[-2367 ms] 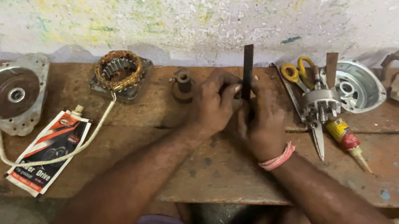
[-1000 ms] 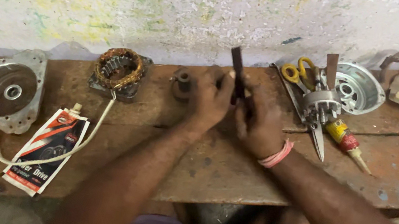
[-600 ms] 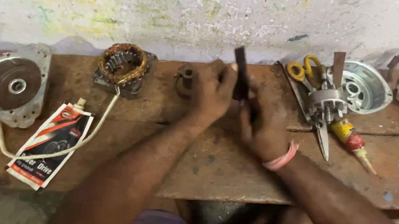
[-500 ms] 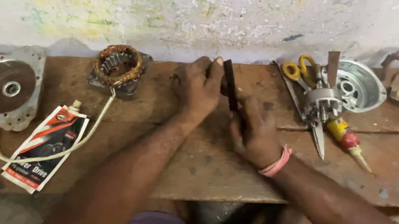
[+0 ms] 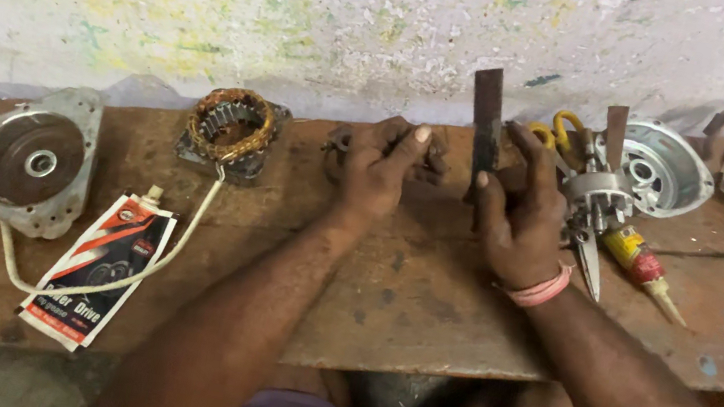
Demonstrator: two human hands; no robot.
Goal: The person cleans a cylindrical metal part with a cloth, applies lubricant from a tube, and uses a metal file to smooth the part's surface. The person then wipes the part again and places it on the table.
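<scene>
Premises: a small motor-repair workshop. Evidence: a worn, stained wooden bench carrying a copper-wound stator coil, grey cast-metal motor end covers (two seen), yellow-handled scissors; paint-flecked whitewashed wall behind.

Near bench: bare wood in front of both hands.
Left: stator coil, its white cable and a packet crowd the way.
Right: scissors, glue tube, round metal housing block passage.
</scene>
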